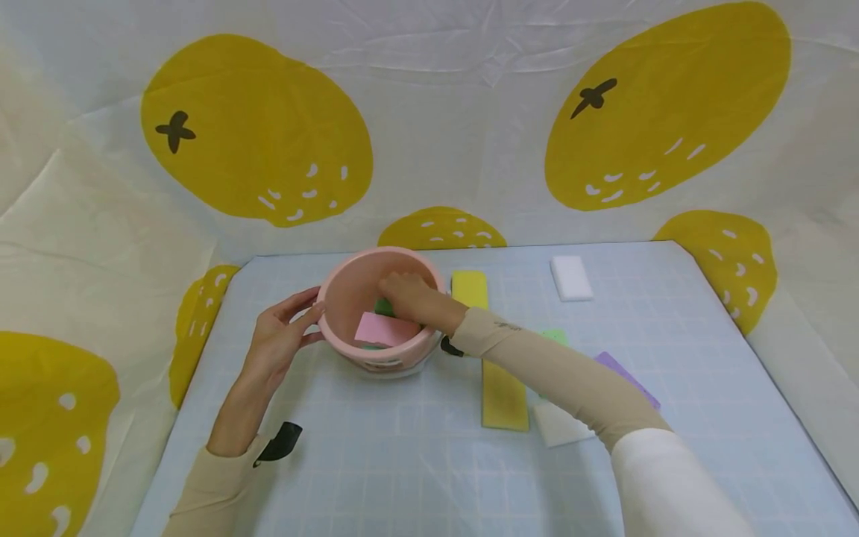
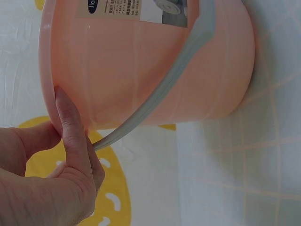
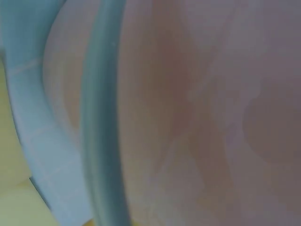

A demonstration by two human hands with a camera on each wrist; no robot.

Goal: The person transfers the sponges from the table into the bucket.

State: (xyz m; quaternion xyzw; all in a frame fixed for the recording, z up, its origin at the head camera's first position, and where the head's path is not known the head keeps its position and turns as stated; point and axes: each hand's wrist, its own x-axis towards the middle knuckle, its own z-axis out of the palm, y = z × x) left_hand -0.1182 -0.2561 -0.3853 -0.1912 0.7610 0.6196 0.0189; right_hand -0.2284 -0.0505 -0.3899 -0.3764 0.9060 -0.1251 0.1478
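A pink bucket (image 1: pixel 335 335) with a grey handle (image 2: pixel 162 89) stands near the back edge of the table. My left hand (image 1: pixel 277 339) grips its rim from the left, thumb on one side and fingers on the outer wall in the left wrist view. Reaching over the opposite rim, my right hand (image 1: pixel 409 294) is down inside the bucket with bent fingers. Just below it shows a green piece (image 1: pixel 384 307), partly covered by the hand; I cannot tell whether the fingers hold it. A pink sponge-like block (image 1: pixel 382 330) lies in the bucket in front of the hand.
Right of the bucket lie yellow flat blocks (image 1: pixel 505 403), partly under the right forearm. Around that arm are a light green piece (image 1: pixel 555 337), a purple piece (image 1: pixel 627 379) and a white block (image 1: pixel 560 426). Another white block (image 1: pixel 572 278) lies farther back.
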